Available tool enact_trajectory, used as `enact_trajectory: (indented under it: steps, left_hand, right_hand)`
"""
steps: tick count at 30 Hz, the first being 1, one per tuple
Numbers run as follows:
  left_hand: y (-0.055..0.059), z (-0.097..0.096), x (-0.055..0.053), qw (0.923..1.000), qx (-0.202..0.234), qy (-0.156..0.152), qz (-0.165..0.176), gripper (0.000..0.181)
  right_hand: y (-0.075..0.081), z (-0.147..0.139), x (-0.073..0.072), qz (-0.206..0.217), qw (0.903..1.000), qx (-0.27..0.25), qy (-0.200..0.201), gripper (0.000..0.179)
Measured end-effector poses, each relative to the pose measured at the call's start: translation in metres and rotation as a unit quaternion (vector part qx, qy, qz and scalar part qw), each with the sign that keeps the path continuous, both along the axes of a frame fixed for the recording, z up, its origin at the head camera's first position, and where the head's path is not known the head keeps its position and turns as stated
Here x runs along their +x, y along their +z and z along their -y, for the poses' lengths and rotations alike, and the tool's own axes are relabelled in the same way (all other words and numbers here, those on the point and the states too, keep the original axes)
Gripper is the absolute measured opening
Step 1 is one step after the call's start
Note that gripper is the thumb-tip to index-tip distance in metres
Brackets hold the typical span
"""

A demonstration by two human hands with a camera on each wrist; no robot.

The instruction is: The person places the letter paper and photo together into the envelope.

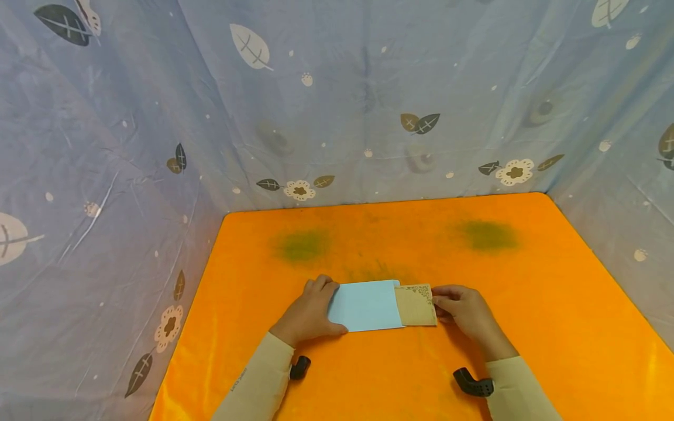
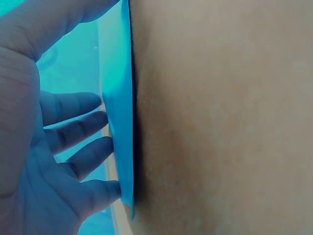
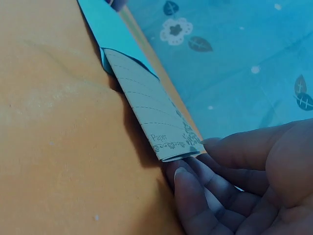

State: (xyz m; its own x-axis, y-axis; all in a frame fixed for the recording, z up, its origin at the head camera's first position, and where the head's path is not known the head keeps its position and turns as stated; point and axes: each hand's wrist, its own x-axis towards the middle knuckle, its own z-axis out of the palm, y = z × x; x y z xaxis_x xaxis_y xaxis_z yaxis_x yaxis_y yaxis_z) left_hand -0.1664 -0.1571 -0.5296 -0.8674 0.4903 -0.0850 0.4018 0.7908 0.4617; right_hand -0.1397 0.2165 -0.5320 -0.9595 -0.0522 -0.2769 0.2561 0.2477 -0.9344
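A light blue envelope [image 1: 365, 306] lies lengthwise on the orange tabletop, its open end to the right. Part of a folded sheet of tan letter paper [image 1: 413, 307] sticks out of that end; the rest is hidden inside. Dotted lines, a dark floral corner print and the word "Paper" show on the sheet [image 3: 144, 100] in the right wrist view. My left hand [image 1: 310, 313] holds the envelope's left end, thumb on the near edge and fingers at the far side. At the paper's outer end, my right hand [image 1: 471, 313] pinches it between thumb and fingers.
The orange tabletop [image 1: 379, 374] has two dark greenish patches near its back. Grey-blue curtains [image 1: 347, 105] with leaf and flower prints stand along the back and both sides. Each wrist carries a black strap piece [image 1: 473, 383].
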Motion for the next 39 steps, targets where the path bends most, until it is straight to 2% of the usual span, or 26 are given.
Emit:
enact_trajectory:
  steps: [23,39]
  left_hand:
    - [-0.001,0.0,0.001,1.0,0.002,-0.003,-0.007,0.097]
    - [-0.001,0.001,0.0,1.0,0.004,-0.002,-0.004,0.097]
  right_hand:
    - [0.005,-0.002,0.004,0.003,0.9992,0.004,0.039,0.043]
    - [0.006,0.008,0.002,0.006,0.9983,-0.019,0.054,0.043]
